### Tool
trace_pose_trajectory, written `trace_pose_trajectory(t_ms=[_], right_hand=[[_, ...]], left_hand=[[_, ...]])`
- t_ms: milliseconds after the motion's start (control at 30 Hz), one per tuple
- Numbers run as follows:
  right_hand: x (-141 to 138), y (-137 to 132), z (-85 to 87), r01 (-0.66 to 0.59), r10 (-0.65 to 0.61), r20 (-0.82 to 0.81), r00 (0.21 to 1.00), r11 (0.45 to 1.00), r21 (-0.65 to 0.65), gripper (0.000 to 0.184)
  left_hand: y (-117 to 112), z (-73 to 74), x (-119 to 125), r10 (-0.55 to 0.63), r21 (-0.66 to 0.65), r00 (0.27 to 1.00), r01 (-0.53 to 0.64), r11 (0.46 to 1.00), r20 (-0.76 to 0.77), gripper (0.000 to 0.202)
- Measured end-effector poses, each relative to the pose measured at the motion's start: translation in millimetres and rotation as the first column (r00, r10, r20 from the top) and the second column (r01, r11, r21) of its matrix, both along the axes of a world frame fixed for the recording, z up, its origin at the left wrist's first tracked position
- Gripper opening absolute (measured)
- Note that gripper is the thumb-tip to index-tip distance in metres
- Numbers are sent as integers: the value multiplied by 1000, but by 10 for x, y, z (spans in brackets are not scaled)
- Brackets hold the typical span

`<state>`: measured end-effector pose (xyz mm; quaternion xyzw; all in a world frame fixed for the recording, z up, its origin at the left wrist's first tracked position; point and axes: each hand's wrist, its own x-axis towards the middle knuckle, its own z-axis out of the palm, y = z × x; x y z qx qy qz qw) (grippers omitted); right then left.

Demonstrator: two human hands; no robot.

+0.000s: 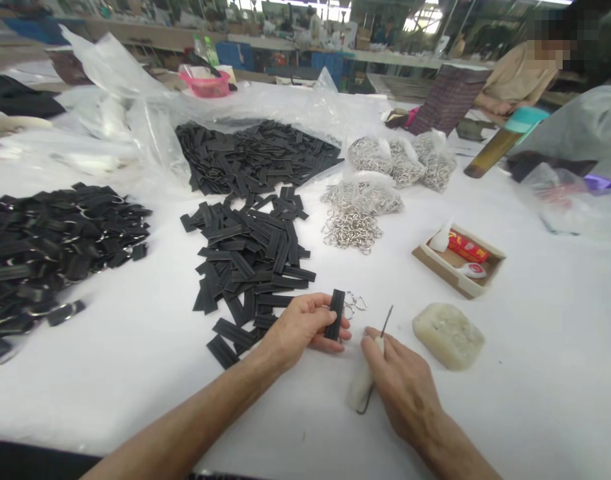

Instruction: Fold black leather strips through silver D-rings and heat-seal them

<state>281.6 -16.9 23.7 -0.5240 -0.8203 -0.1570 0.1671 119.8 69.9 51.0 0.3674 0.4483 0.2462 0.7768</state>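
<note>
My left hand (310,323) pinches a short black strip (337,313) between thumb and fingers, upright above the white table. A few loose metal rings (355,303) lie just behind its fingertips. My right hand (400,370) is closed around an awl-like tool (359,390) with a pale handle; its thin dark metal rod points up and away past the fingers. Something small and shiny shows at the right fingertips, too small to name. Left of my left hand spreads a pile of similar black strips (250,247).
Black pieces fitted with metal rings (60,247) are heaped at far left. Metal rings (353,230) and bagged rings (400,160) lie behind. On the right are a cardboard box (440,270), a pale waxy block (448,337) and a bottle (505,143). Another person (518,77) sits beyond.
</note>
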Motion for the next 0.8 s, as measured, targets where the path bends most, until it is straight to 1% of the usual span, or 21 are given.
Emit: trace_pose_trajectory(t_ms=[67,133,200,300,367,400,433,500,600,700,800], right_hand=[[53,13,2,8,-15,-135,991,998,-57,27],[97,26,14,28,-69,-328,942,991,-127,27],[118,46,49,61,-176,-514,839,971,-233,22],[97,92,145,75,-346,-705,619,920,-385,10],[57,126,214,34,-378,-785,491,909,-416,7],[34,140,240,6,-378,-809,450,907,-420,7],[10,151,258,-22,-374,-824,426,906,-422,6],[-36,165,268,-65,-351,-841,412,909,-412,4],[-101,177,246,-103,-283,-852,440,927,-361,5],[-162,197,245,-124,-195,-826,528,945,-303,13],[-212,229,266,-121,-134,-765,630,956,-267,22]], left_hand=[[-13,-8,-3,-7,-11,1000,7,1000,12,12],[-20,-17,-13,-12,-19,1000,13,1000,24,13],[-18,-28,-29,-15,-19,999,16,1000,42,15],[-8,-44,-57,-11,-20,997,13,1000,81,15],[-4,-51,-70,0,-36,992,5,999,122,14],[-4,-54,-75,6,-47,989,1,999,146,15],[-6,-58,-77,11,-58,985,-1,998,170,16],[-16,-67,-78,10,-77,978,6,997,208,17],[-44,-89,-72,10,-95,969,14,995,248,19],[-76,-102,-61,17,-73,960,3,997,280,22],[-99,-81,-54,0,-8,978,2,1000,208,19]])
